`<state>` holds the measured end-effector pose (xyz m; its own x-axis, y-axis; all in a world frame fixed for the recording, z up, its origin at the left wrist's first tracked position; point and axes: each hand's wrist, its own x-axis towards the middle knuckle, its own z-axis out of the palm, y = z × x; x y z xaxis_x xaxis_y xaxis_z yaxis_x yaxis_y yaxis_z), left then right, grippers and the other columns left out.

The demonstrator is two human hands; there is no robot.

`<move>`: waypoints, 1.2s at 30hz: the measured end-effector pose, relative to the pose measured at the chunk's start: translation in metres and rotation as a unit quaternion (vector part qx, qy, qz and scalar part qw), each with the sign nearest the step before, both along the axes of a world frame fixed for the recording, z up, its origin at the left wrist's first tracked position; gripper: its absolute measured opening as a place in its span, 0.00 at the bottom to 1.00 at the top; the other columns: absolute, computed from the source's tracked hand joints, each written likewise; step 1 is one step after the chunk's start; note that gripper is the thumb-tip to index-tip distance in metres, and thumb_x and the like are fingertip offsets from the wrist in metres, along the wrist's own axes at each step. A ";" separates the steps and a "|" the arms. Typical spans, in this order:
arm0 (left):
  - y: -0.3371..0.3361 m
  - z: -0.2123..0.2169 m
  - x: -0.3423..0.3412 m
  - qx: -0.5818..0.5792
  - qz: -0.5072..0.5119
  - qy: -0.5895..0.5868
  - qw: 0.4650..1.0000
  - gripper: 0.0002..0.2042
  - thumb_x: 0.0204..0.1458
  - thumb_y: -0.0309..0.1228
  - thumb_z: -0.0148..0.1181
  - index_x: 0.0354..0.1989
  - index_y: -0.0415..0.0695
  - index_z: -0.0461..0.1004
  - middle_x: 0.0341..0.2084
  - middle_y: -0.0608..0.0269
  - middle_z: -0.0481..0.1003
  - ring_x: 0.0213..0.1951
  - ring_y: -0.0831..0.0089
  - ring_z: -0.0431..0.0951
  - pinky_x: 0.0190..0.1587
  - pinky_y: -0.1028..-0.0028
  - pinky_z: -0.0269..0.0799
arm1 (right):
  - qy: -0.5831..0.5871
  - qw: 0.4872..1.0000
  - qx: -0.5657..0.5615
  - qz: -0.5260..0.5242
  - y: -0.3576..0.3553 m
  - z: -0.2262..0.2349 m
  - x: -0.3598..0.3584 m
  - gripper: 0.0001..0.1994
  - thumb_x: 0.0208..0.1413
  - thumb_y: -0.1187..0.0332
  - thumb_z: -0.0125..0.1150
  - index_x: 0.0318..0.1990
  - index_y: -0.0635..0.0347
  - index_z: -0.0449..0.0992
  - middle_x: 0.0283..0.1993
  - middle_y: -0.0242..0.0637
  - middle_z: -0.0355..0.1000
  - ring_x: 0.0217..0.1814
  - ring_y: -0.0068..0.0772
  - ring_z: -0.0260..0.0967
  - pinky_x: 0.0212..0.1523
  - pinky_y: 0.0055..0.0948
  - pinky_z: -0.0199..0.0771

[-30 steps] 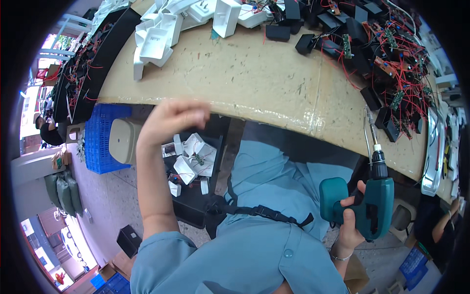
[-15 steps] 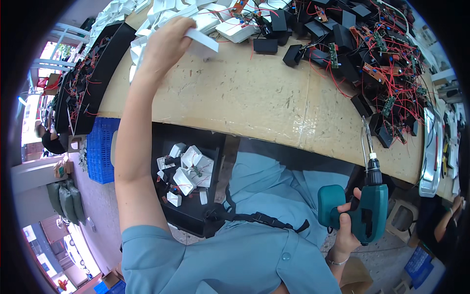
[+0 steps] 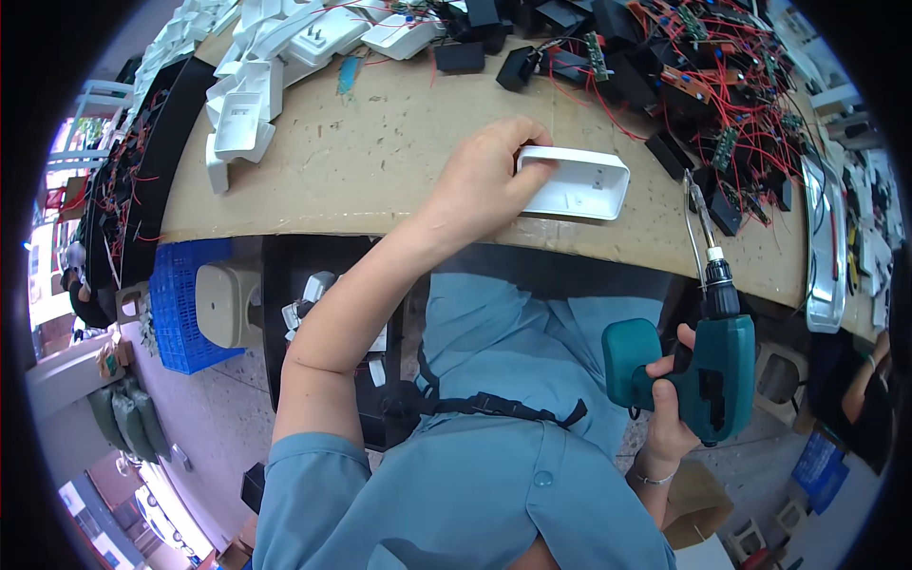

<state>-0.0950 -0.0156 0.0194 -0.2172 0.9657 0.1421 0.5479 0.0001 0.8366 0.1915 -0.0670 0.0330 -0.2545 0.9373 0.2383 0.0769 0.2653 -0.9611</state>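
Note:
My left hand point(image 3: 484, 180) grips the left end of a white rectangular plastic housing point(image 3: 581, 182) that lies open side up on the brown workbench point(image 3: 380, 171), near its front edge. My right hand point(image 3: 667, 399) holds a teal cordless screwdriver point(image 3: 708, 366) by its grip, below the bench edge at my right side, with its long bit pointing up toward the bench. The housing and the screwdriver bit are apart.
More white housings point(image 3: 256, 85) are piled at the bench's far left. Black casings and circuit boards with red wires point(image 3: 703, 85) cover the far right. A blue crate point(image 3: 185, 304) and a black bin with white parts point(image 3: 313, 294) stand below the bench on my left.
My left hand rose from my lap to the white pile at the far left, took a white housing, and brought it to the bench's front middle. The screwdriver stayed at my right side.

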 end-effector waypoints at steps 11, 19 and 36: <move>-0.004 0.016 -0.025 0.136 0.010 -0.027 0.990 0.21 0.41 0.36 0.67 0.42 0.37 0.72 0.37 0.55 0.70 0.37 0.68 0.73 0.36 0.72 0.69 | -0.003 1.000 -0.003 -0.006 -0.006 0.000 0.006 0.26 0.49 0.72 0.60 0.55 0.71 0.62 0.50 0.50 0.69 0.34 0.25 0.70 0.40 0.24 0.68; 0.046 0.048 -0.087 0.370 0.297 0.385 0.791 0.14 0.50 0.30 0.62 0.43 0.34 0.73 0.34 0.64 0.73 0.34 0.77 0.72 0.39 0.79 0.70 | -0.008 1.000 0.017 -0.003 -0.004 0.001 0.006 0.24 0.50 0.71 0.60 0.53 0.71 0.63 0.49 0.49 0.69 0.33 0.24 0.69 0.38 0.24 0.68; 0.055 0.095 -0.199 0.570 0.199 -0.210 0.769 0.08 0.55 0.25 0.55 0.41 0.37 0.74 0.23 0.69 0.72 0.23 0.83 0.68 0.27 0.81 0.69 | 0.021 1.000 -0.021 -0.007 0.003 0.003 -0.004 0.27 0.48 0.71 0.62 0.55 0.70 0.62 0.50 0.49 0.68 0.34 0.24 0.70 0.40 0.24 0.70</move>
<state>-0.2938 0.0398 0.1146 -0.7213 0.1119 0.6836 0.3751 -0.7666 0.5212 0.1878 -0.0639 0.0361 -0.2314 0.9503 0.2083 0.0394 0.2231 -0.9740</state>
